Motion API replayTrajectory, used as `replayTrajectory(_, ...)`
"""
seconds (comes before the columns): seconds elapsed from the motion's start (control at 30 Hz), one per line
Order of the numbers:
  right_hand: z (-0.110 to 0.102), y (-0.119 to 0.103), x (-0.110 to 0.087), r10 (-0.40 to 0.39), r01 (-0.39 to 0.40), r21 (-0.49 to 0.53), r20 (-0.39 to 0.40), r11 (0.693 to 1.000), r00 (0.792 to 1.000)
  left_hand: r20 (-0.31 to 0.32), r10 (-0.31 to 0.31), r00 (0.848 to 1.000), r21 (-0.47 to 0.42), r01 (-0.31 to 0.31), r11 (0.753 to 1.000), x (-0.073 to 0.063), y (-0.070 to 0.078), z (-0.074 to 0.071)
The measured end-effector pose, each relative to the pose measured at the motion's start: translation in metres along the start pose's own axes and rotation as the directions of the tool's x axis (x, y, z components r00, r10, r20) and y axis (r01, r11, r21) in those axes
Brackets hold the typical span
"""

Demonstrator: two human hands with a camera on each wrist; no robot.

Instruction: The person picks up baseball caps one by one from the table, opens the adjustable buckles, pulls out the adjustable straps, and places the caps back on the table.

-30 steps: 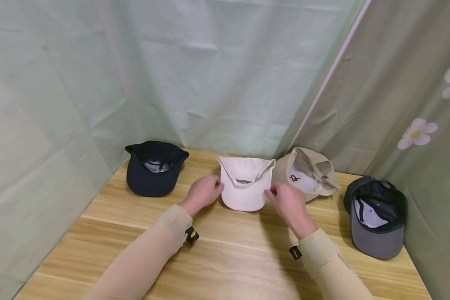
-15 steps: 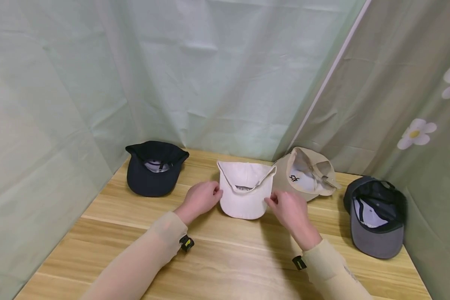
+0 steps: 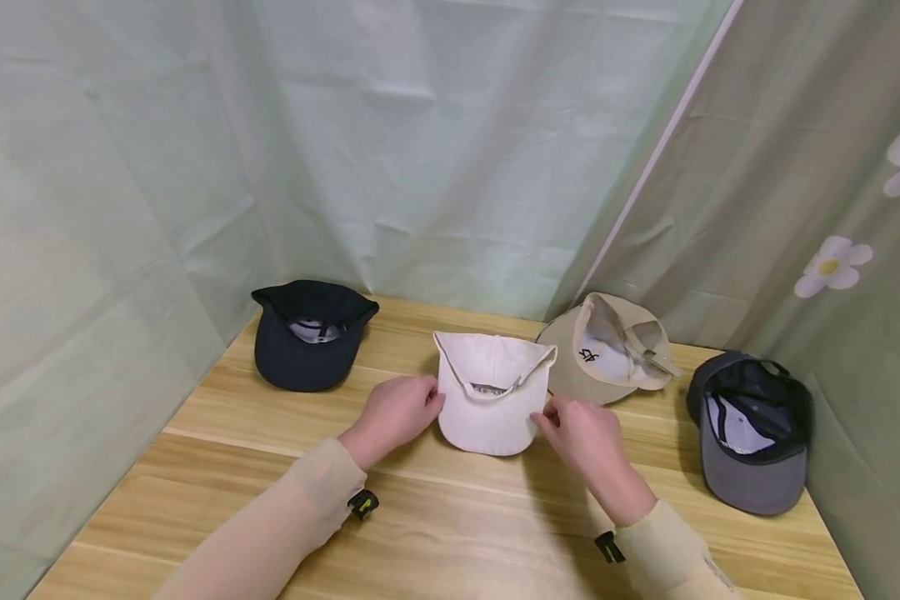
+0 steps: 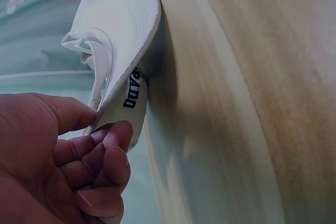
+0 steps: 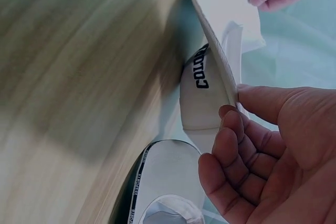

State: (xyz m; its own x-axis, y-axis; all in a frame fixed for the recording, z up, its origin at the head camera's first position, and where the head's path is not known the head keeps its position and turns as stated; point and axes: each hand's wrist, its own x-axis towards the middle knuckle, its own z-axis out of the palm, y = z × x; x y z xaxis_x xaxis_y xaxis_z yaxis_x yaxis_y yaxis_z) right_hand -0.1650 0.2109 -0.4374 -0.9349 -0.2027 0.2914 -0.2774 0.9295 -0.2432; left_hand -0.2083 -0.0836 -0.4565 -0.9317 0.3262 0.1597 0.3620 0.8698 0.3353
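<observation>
A white baseball cap [image 3: 487, 425] lies crown down in the middle of the table, its brim toward me and its back strap facing up. My left hand [image 3: 400, 414] pinches the left edge of the brim between thumb and fingers. At the right edge, my right hand [image 3: 581, 435] pinches the brim the same way. Dark lettering shows on the front of the cap's crown [image 5: 202, 85] in the right wrist view. In the left wrist view the brim [image 4: 118, 11] stretches between both hands, the crown hanging beneath it.
Close behind my right hand sits a beige cap [image 3: 585, 367], opening up. A black cap [image 3: 307, 358] lies at the back left, a dark grey cap [image 3: 753, 475] at the right edge. Curtains [image 3: 450, 167] rise behind the wooden table [image 3: 450, 533].
Both hands have drawn the white cap toward me across the table, away from the back curtain. More of the beige cap's brim now shows. The other caps have stayed in place.
</observation>
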Motion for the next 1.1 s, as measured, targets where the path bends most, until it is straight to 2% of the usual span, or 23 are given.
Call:
replayTrajectory(0.6, -0.004, -0.008, -0.029, -0.036, 0.036, 0.010, 0.008, 0.999, 0.999, -0.049, 0.071, 0.996, 0.036, -0.069, 0.997, -0.030, 0.006, -0.006)
replayTrajectory(0.7, -0.005, -0.009, -0.034, -0.042, 0.041, 0.014, 0.019, 0.999, 0.999, -0.075, 0.094, 0.993, 0.019, -0.093, 0.995, -0.037, 0.006, -0.007)
replayTrajectory(0.73, -0.005, -0.010, -0.035, -0.044, 0.043, 0.018, 0.024, 0.999, 0.999, -0.105, 0.116, 0.988, 0.015, -0.115, 0.993, -0.038, 0.002, -0.002)
replayTrajectory(0.83, -0.006, -0.011, -0.038, -0.040, 0.038, 0.036, 0.051, 0.999, 0.998, -0.130, 0.133, 0.983, 0.004, -0.134, 0.991, -0.045, 0.003, -0.005)
replayTrajectory(0.93, -0.009, -0.013, -0.041, -0.022, 0.018, 0.051, 0.084, 0.999, 0.996, -0.123, 0.133, 0.983, 0.019, -0.132, 0.991, -0.049, 0.005, -0.007)
replayTrajectory(0.97, -0.010, -0.013, -0.043, -0.016, 0.011, 0.055, 0.096, 0.998, 0.995, -0.097, 0.120, 0.988, 0.027, -0.118, 0.993, -0.052, 0.010, -0.013)
replayTrajectory(1.1, -0.013, -0.014, -0.050, -0.010, 0.002, 0.063, 0.127, 0.998, 0.992, -0.078, 0.136, 0.988, 0.074, -0.130, 0.989, -0.056, 0.014, -0.014)
